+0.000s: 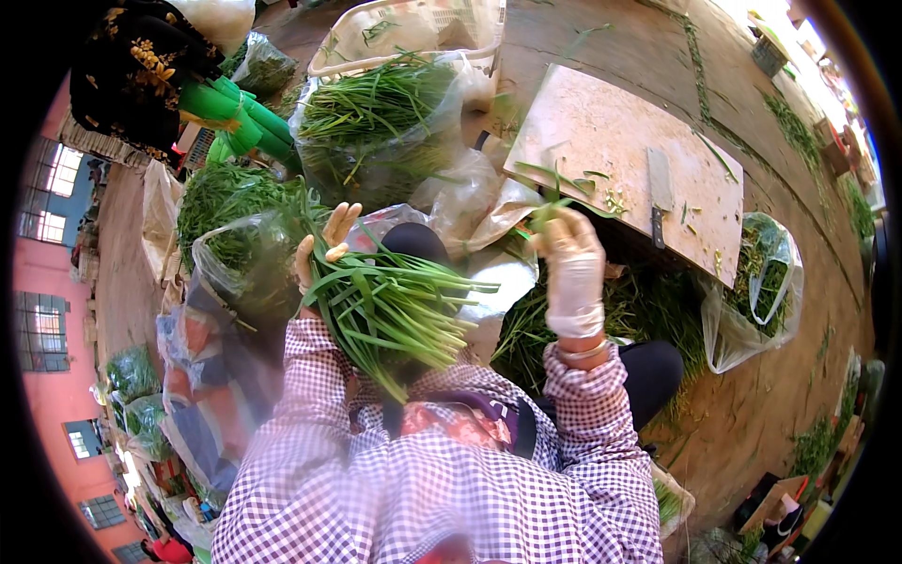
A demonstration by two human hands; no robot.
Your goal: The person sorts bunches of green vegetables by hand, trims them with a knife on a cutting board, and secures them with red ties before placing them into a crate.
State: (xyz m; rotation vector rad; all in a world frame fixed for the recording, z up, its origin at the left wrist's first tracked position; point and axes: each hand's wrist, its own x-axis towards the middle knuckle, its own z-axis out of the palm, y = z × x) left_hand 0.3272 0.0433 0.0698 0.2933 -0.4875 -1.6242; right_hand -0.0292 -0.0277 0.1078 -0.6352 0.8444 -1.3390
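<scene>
A thick bunch of garlic chives (pixel 390 305) with flat green leaves rests in my gloved left hand (pixel 324 244). The thumb and fingers stand up around the bunch, and the pale stem ends point right. Off to the right, my gloved right hand (pixel 571 258) is raised, its fingertips closed on a few loose chive leaves (pixel 549 214); motion blurs them a little. Beyond that hand lies a pale cutting board (pixel 592 122) with a cleaver (pixel 659 188) on it, among chopped green bits.
Bagged greens (pixel 381 122) stand ahead beside a cream plastic basket (pixel 413 33). More greens (pixel 230 211) lie to the left. A clear bag of trimmings (pixel 752 291) sits right of the board. A person in dark flowered clothing (pixel 141 70) with green sleeves (pixel 240 117) is at upper left.
</scene>
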